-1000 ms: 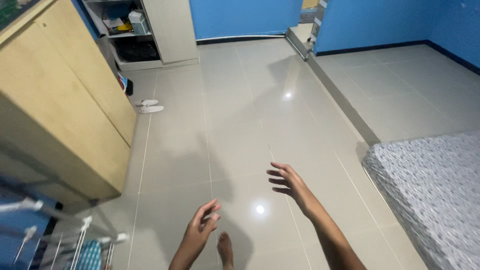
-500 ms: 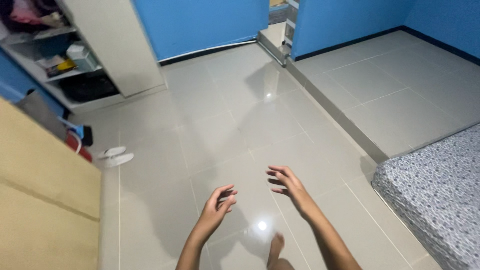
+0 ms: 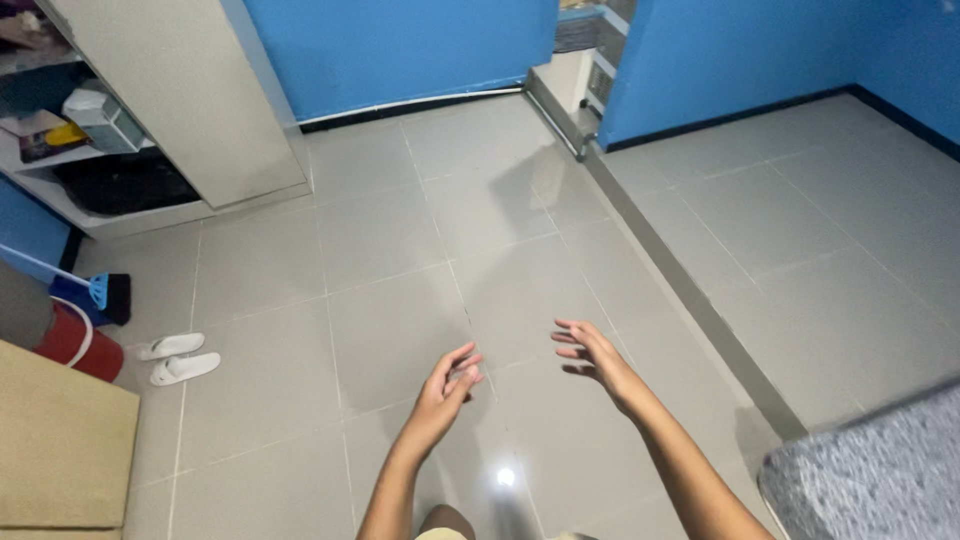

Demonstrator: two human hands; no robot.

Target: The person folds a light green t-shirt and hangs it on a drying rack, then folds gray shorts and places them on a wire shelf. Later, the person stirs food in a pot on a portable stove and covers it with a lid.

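Head view, left hand (image 3: 447,386) and right hand (image 3: 598,356) open, empty, above tiled floor (image 3: 400,250)

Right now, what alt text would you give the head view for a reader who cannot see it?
Two bare hands, the left hand and right hand, reach forward empty with fingers spread above a glossy grey tiled floor. A pair of white slippers lies at the left near a red bucket, with blue walls beyond and a patterned mattress corner at lower right.
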